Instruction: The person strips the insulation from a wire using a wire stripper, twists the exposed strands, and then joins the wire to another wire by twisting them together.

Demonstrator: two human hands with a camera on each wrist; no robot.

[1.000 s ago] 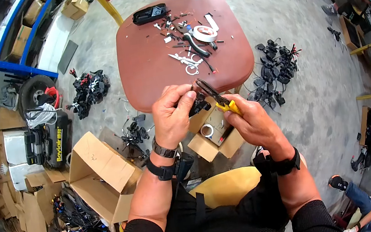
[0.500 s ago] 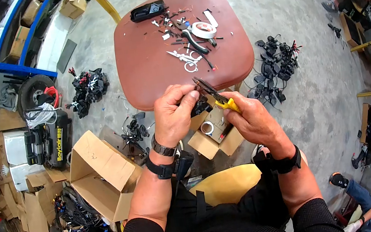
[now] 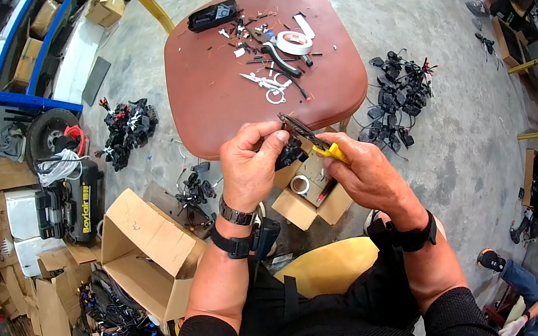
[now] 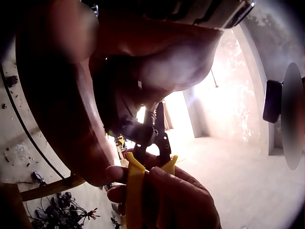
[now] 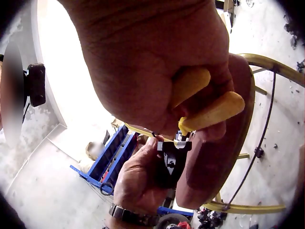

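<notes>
In the head view the left hand (image 3: 251, 167) pinches a small dark piece between thumb and forefinger, with a black connector-like part (image 3: 290, 153) below it. The right hand (image 3: 371, 173) grips pliers by their yellow handles (image 3: 331, 152); the dark pliers jaws reach the tip of the left thumb and forefinger. The right wrist view shows the black part (image 5: 172, 160) held in the left hand (image 5: 136, 179), close under the right hand (image 5: 157, 62). In the left wrist view the yellow handles (image 4: 135, 191) are spread somewhat apart in the right hand (image 4: 183, 195). The pinched piece is too small to identify.
A red chair seat (image 3: 216, 92) ahead bears a white tape roll (image 3: 294, 42), black-handled pliers (image 3: 281, 62), white scissors (image 3: 268, 83), a black case (image 3: 212, 16) and scraps. Bundles of black parts (image 3: 400, 100) lie on the floor. An open cardboard box (image 3: 144, 239) stands at left.
Since a second ago the pliers' tips have shifted slightly left, closer to the left fingertips. Both hands keep their holds.
</notes>
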